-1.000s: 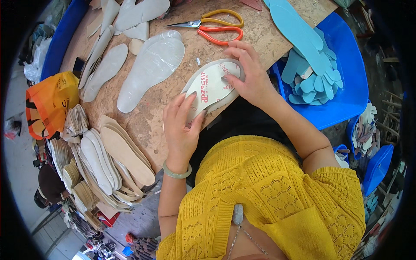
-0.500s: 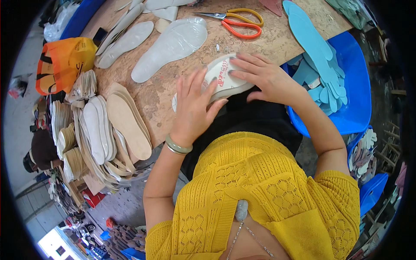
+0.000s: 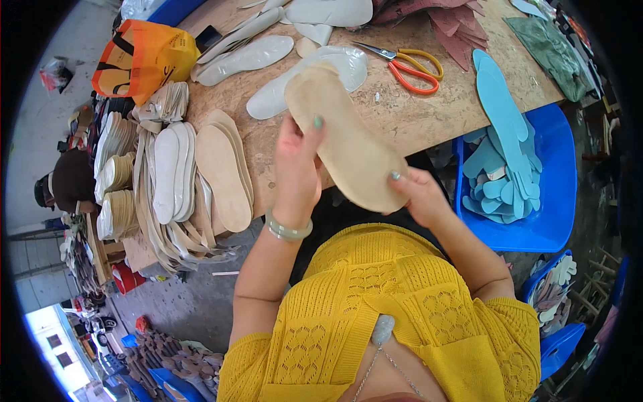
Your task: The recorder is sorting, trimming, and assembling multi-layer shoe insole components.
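Note:
A beige shoe insole [image 3: 348,144] is held up above the table's near edge, its plain tan face in view. My left hand [image 3: 298,161] grips it along the left side, thumb on top and the other fingers partly hidden. On the insole's lower right end, my right hand [image 3: 423,195] pinches the rim with its thumb on the tan face; its remaining fingers are out of sight underneath. Just beyond the insole lies a clear-wrapped pale insole sheet [image 3: 268,94], partly covered by it. Scissors with orange and yellow handles [image 3: 412,70] lie open-handled to the right.
Stacked beige insoles [image 3: 224,174] and white insoles [image 3: 175,174] lie on the wooden table [image 3: 429,117] at left, near an orange bag [image 3: 144,60]. At right, a blue bin [image 3: 559,181] holds light-blue insole pieces [image 3: 499,107]. Dark red sheets [image 3: 455,30] lie at the back.
The insole has been turned from its white printed face to its tan face and lifted. My hands have gone from lying on top to holding its edges. The view has shifted.

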The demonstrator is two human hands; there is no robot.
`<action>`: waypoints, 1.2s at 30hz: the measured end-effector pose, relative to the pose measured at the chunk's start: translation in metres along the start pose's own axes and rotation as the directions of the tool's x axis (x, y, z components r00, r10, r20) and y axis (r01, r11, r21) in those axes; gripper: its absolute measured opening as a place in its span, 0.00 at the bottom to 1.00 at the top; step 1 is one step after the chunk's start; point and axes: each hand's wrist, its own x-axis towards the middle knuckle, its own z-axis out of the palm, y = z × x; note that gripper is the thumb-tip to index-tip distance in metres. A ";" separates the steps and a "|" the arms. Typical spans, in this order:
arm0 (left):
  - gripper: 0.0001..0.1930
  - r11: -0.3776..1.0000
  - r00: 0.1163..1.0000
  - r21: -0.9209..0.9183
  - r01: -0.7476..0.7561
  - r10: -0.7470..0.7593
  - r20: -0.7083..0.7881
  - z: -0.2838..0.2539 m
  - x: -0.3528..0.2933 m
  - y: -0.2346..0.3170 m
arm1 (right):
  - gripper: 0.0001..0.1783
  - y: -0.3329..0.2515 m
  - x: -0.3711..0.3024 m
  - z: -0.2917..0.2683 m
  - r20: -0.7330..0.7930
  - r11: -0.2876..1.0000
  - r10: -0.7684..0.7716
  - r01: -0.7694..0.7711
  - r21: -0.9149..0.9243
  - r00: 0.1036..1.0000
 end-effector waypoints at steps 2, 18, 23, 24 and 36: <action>0.13 1.000 1.000 -0.024 -0.014 0.014 -0.004 -0.002 0.014 0.002 | 0.21 0.009 0.001 0.009 -0.014 0.971 -0.090 0.084 -0.224 0.996; 0.16 0.916 0.968 0.335 0.218 -0.246 0.043 0.002 0.018 0.008 | 0.09 -0.077 0.098 0.034 -0.031 0.917 -0.398 0.398 -0.028 0.917; 0.16 0.896 0.970 0.391 0.212 -0.242 0.028 -0.005 0.023 0.017 | 0.13 -0.102 0.114 -0.020 -0.010 0.537 -0.722 0.551 -0.638 0.692; 0.16 0.882 0.970 0.421 0.212 -0.241 0.016 -0.006 0.024 0.019 | 0.15 -0.117 0.105 -0.028 0.034 0.180 -0.746 0.251 -0.951 0.665; 0.15 0.902 0.976 0.399 0.166 -0.208 0.066 -0.010 0.017 0.017 | 0.31 -0.154 0.099 -0.072 0.318 -0.519 -0.580 -0.039 -0.854 0.750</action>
